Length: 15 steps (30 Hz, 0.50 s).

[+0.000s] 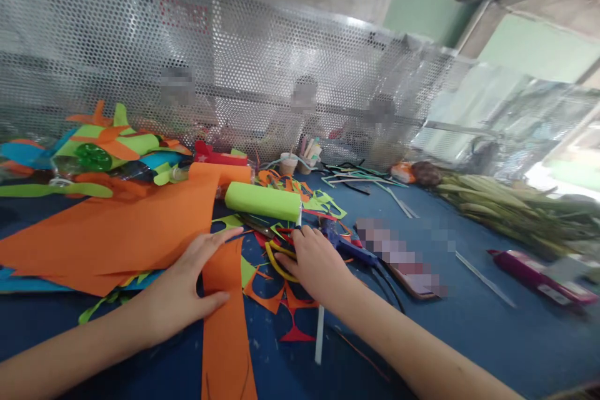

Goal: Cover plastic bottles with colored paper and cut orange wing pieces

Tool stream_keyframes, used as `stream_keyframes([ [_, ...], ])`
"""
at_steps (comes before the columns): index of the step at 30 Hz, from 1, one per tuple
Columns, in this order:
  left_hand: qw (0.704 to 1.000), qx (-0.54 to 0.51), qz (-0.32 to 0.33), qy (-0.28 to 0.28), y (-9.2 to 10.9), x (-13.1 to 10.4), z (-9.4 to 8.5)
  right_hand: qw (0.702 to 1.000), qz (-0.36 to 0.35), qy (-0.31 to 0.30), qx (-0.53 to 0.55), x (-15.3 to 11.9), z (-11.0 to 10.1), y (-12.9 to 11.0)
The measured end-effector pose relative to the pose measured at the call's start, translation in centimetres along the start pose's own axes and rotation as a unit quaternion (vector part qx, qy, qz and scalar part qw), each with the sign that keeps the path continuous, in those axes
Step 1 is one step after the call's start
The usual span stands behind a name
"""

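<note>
My left hand (180, 290) lies over a long orange paper strip (229, 325), its thumb and fingers spread apart. My right hand (316, 262) is curled at the yellow scissors handle (276, 262), with the thumb by the loop. A thin white piece with a dark end (299, 217) shows just above its fingertips; whether the fingers grip it or the handle is hidden. Behind the hands lies a bottle wrapped in lime green paper (262, 201). Orange cut-out scraps (265, 294) and a red scrap (296, 328) lie between the hands.
Large orange sheets (117, 231) cover the left side. Paper-covered bottle models (107, 144) stand behind them. A blue glue gun (351, 249) with its cord and a phone (398, 256) lie on the right. Farther right are a purple box (539, 275) and dried leaves (506, 200). Perforated metal screens the back.
</note>
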<state>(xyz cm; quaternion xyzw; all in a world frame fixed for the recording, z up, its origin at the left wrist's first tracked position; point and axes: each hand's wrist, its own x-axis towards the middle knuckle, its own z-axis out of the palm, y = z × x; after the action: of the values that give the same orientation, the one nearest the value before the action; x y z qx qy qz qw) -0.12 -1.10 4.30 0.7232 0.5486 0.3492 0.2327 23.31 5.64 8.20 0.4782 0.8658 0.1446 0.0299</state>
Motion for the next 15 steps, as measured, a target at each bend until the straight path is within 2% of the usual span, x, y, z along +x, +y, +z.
stream_keyframes([
  [2, 0.994, -0.100, -0.026, -0.021, 0.0, 0.6, -0.4, 1.000, 0.004, -0.001, 0.010, -0.1, 0.1, -0.3],
  [5, 0.957, -0.272, -0.089, -0.048, -0.2, 1.8, -0.9, 0.998, 0.036, 0.008, 0.052, -0.2, -0.2, -0.5],
  [8, 0.940, -0.319, -0.120, -0.024, 0.1, 3.1, -1.7, 0.982, 0.082, -0.012, 0.169, -0.2, -0.3, -0.4],
  [11, 0.938, -0.326, -0.115, -0.027, 1.3, 4.6, -3.1, 0.928, 0.121, -0.024, 0.352, 0.2, -0.1, 0.1],
  [15, 0.961, -0.265, -0.080, 0.002, 3.2, 6.7, -4.8, 0.821, 0.131, 0.000, 0.556, 0.9, 0.5, 0.5],
])
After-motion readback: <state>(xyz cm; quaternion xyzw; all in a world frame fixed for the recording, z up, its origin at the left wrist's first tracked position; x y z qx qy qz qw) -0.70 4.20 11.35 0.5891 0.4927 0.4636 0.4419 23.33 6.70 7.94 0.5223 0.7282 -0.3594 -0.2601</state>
